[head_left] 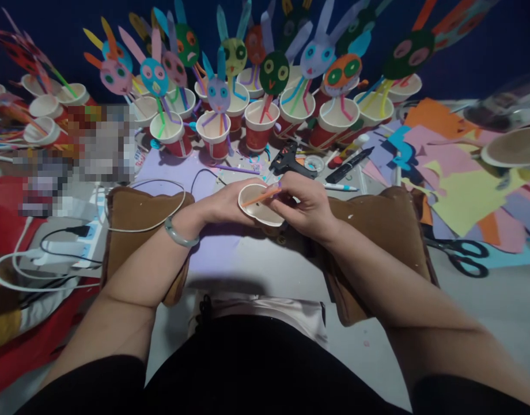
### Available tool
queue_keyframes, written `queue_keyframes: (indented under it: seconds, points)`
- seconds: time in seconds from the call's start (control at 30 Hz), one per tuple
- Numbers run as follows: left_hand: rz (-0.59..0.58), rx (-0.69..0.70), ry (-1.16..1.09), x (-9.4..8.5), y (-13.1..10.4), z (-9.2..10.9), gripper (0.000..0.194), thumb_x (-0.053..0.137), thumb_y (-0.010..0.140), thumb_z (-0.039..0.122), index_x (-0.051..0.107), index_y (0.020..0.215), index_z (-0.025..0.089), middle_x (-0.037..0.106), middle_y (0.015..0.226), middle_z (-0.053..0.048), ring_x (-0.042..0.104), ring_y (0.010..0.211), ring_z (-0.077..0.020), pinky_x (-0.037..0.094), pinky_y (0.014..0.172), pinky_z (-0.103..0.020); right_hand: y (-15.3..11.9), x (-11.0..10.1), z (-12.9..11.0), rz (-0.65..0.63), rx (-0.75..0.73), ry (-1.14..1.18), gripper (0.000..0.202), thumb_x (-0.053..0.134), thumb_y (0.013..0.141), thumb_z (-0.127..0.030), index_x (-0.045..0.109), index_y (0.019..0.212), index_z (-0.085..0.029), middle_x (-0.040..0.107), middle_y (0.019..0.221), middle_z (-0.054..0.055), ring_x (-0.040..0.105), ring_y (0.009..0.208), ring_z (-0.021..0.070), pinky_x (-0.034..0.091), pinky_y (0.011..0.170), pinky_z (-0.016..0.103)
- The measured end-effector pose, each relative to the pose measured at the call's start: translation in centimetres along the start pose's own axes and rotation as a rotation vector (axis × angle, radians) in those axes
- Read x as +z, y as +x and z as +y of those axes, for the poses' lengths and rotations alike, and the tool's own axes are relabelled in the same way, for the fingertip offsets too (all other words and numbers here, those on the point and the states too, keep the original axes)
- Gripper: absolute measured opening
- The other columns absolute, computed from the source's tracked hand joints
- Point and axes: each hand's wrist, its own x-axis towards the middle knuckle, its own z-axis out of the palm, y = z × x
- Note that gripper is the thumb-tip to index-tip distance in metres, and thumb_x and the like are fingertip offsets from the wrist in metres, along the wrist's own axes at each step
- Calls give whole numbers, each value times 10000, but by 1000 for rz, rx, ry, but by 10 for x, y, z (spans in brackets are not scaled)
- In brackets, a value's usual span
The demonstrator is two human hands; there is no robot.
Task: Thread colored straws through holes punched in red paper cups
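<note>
A paper cup [265,214] is held in front of me, its open mouth tilted up toward the camera. Around its left side wraps my left hand [230,202], a bracelet on that wrist. My right hand [306,204] pinches an orange straw-like strip [258,197] at the rim, with the strip's other end inside the cup. A bit of purple shows at the pinching fingertips. Just beyond my hands lies a black glue gun [291,161] on the table. The outer wall of the held cup is mostly hidden.
Several red paper cups [260,135] with paper rabbit heads on straws line the back. Brown cushions [373,242] lie under both forearms. Scissors [461,253] and coloured paper scraps [455,196] are at right; a power strip [90,230] and cables at left.
</note>
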Motion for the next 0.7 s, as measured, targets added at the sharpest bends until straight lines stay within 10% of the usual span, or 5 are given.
queue_keyframes:
  seconds: [0.7]
  points:
    - [17, -94, -76, 1, 0, 6, 685, 976, 546, 284, 636, 1130, 172, 738, 1123, -79, 701, 1028, -242, 574, 937, -397, 5, 0, 6, -5, 67, 177, 260, 756, 913, -442, 708, 790, -217, 579, 862, 30, 535, 757, 146, 459, 665, 308]
